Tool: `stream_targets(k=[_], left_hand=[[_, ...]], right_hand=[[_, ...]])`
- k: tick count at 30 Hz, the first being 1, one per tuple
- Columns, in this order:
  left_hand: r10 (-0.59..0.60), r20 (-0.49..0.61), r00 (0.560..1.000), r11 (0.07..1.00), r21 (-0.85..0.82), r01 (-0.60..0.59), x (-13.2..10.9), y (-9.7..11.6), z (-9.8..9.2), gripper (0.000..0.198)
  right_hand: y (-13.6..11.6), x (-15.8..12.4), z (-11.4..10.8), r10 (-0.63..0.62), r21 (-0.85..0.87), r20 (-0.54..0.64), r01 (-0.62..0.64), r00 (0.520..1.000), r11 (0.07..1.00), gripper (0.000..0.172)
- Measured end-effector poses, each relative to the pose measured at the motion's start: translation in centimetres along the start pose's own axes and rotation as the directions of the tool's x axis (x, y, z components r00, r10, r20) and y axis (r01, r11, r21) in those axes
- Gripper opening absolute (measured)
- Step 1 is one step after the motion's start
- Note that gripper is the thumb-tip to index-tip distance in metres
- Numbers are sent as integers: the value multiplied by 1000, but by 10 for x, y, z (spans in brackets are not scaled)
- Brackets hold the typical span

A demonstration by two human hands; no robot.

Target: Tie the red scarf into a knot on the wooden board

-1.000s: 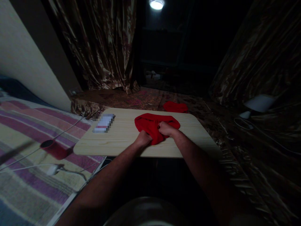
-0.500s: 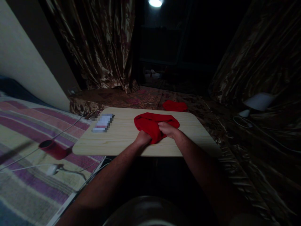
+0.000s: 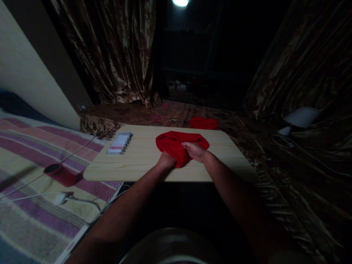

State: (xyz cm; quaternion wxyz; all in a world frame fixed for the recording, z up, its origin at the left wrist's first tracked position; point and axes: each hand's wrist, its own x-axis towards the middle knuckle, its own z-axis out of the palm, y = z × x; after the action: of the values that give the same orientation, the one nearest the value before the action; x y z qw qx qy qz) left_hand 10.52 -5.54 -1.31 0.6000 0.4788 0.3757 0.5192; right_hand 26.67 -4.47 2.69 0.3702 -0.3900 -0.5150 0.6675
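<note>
A red cloth item (image 3: 176, 141) lies bunched on the light wooden table (image 3: 143, 161), near the middle of the head view. My left hand (image 3: 167, 160) reaches into or under its near left side, and the fabric hides the fingers. On the right, my right hand (image 3: 192, 150) pinches a fold of the same cloth, fingers pressed together. A second red cloth (image 3: 204, 123) rests just beyond the table's far edge, touched by neither hand.
A blurred phone-like object (image 3: 119, 143) sits at the table's left. On the striped bed are a red cylinder (image 3: 62, 174), a white plug (image 3: 60, 198) and cables. A white lamp (image 3: 302, 117) stands at right, with curtains behind.
My right hand has shifted slightly to the left with the fold of red cloth. The whole view has moved a little; my left hand stays at the cloth's near left side.
</note>
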Motion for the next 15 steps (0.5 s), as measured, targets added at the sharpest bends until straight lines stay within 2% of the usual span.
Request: stream_targets(k=[2, 4, 6, 9, 11, 13, 15], left_hand=[[111, 55, 992, 987, 109, -116, -2, 0, -2, 41], [137, 62, 989, 971, 188, -147, -4, -3, -4, 35], [131, 21, 991, 965, 225, -132, -5, -8, -6, 33], [31, -111, 993, 983, 184, -10, -3, -14, -6, 37], [-28, -195, 980, 993, 111, 51, -2, -14, -4, 38], [-52, -246, 968, 998, 26, 60, 0, -9, -1, 36], [-68, -273, 959, 996, -71, 50, 1, 1, 2, 34]], right_hand=[[-2, -5, 1, 9, -13, 47, -9, 999, 1000, 23], [-1, -8, 4, -5, -68, 77, 10, 997, 998, 29], [1, -10, 5, -58, -83, 54, 63, 997, 995, 34], [7, -7, 3, -174, -23, -50, 173, 984, 985, 33], [12, -3, -2, -213, 12, -174, 218, 962, 976, 29], [16, 2, -9, -207, 25, -309, 226, 928, 974, 29], [18, 6, -16, -201, 14, -376, 222, 905, 975, 30]])
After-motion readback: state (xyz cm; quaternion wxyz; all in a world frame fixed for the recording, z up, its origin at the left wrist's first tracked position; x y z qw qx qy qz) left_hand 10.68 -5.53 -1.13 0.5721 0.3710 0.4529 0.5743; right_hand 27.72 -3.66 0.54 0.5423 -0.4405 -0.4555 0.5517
